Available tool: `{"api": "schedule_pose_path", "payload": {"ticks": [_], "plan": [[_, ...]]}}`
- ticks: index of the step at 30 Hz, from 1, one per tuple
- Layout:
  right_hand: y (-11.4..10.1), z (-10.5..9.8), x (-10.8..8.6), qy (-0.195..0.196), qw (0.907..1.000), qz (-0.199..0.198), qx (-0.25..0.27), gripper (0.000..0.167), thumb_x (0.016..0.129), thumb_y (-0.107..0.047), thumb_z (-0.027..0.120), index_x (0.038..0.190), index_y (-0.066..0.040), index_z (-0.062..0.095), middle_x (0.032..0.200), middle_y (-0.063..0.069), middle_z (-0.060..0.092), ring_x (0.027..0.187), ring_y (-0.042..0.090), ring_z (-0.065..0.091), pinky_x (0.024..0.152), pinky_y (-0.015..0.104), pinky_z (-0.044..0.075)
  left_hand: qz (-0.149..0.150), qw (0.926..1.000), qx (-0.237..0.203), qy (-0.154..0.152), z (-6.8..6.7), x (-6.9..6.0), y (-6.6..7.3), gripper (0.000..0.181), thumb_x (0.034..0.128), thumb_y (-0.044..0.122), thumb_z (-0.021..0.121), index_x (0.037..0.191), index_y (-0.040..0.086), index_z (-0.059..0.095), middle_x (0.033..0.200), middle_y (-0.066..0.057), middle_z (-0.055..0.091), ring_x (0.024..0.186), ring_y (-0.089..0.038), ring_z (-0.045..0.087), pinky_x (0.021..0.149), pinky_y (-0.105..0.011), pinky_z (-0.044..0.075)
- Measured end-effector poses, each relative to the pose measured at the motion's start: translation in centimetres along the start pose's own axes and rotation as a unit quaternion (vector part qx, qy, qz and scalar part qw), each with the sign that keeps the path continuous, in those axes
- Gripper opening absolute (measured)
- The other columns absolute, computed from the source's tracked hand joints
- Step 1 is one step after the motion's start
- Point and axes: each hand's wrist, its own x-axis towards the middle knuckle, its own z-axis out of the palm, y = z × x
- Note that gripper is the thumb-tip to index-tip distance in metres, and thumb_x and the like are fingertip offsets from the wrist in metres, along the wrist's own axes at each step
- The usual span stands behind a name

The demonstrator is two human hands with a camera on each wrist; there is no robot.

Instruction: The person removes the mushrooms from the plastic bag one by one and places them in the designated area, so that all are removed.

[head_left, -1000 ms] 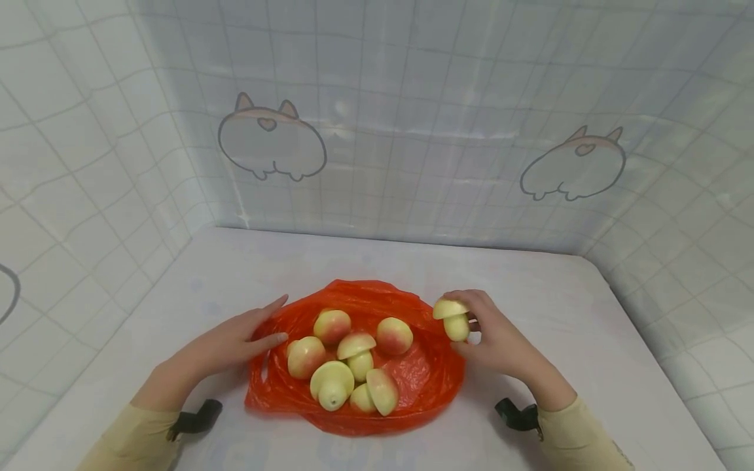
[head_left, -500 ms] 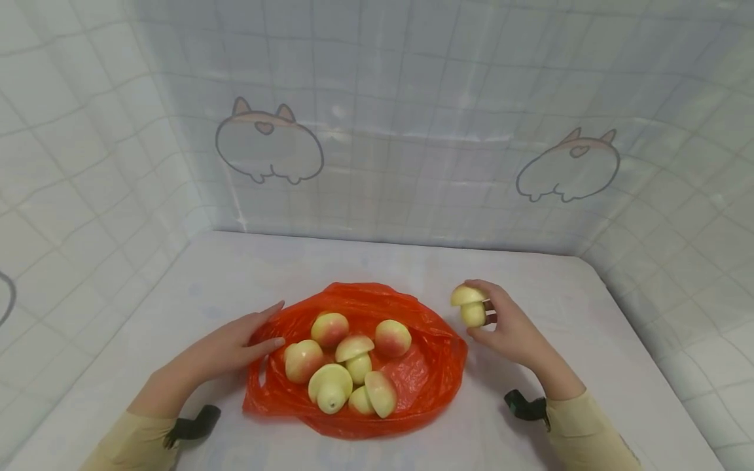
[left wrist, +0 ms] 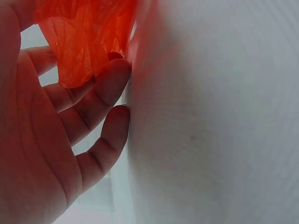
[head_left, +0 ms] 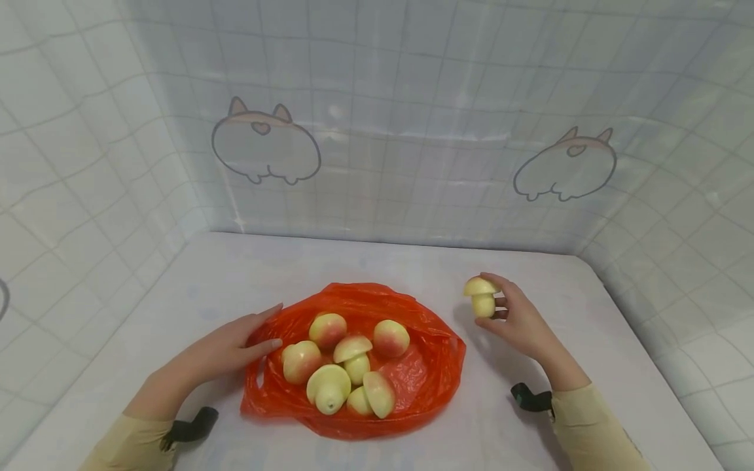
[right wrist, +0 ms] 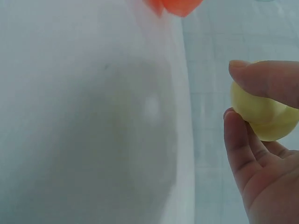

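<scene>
My right hand (head_left: 518, 322) holds a pale yellow mushroom (head_left: 484, 304) upright, pinched between thumb and fingers, off to the right of a red plastic bag (head_left: 432, 356). In the right wrist view the same mushroom (right wrist: 261, 109) sits between the thumb and the fingertips. Several mushrooms with yellow and pink caps, one of them stem up (head_left: 328, 390), lie in the spread bag. At its left edge rests my left hand (head_left: 232, 347), fingers loosely extended. The left wrist view shows a fold of the bag (left wrist: 77, 46) against those fingers, which are only slightly bent.
The white table (head_left: 530, 275) extends to a back wall (head_left: 412, 183) covered in a grid pattern with animal drawings. Similar side walls rise at left and right. A dark wrist camera mount (head_left: 194, 425) sticks out from each sleeve.
My right hand has carried the mushroom away from the bag's right edge, to the right and farther back. My left hand stays at the bag's left edge.
</scene>
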Motion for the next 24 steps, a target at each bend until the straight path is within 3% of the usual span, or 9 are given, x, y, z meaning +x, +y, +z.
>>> {"api": "schedule_pose_path", "payload": {"ticks": [10, 24], "plan": [[1.8, 0.0, 0.2, -0.003, 0.9983, 0.058, -0.005, 0.088, 0.079, -0.014, 0.085, 0.151, -0.019, 0.035, 0.131, 0.011, 0.051, 0.101, 0.029, 0.06, 0.075, 0.036, 0.056, 0.002, 1.0, 0.001, 0.002, 0.1, 0.2, -0.2, 0.082, 0.0911, 0.061, 0.059, 0.154, 0.015, 0.036, 0.147, -0.013, 0.047, 0.134, -0.039, 0.042, 0.101, -0.063, 0.04], [1.8, 0.4, 1.0, -0.014, 0.9977, 0.066, 0.0, 0.086, 0.076, -0.013, 0.087, 0.145, -0.015, 0.036, 0.127, 0.011, 0.053, 0.096, 0.028, 0.063, 0.075, 0.036, 0.057, 0.001, 1.0, 0.001, -0.005, -0.1, 0.3, 0.2, 0.083, 0.0899, 0.063, 0.059, 0.154, 0.015, 0.036, 0.143, -0.013, 0.05, 0.13, -0.04, 0.044, 0.099, -0.063, 0.042]]}}
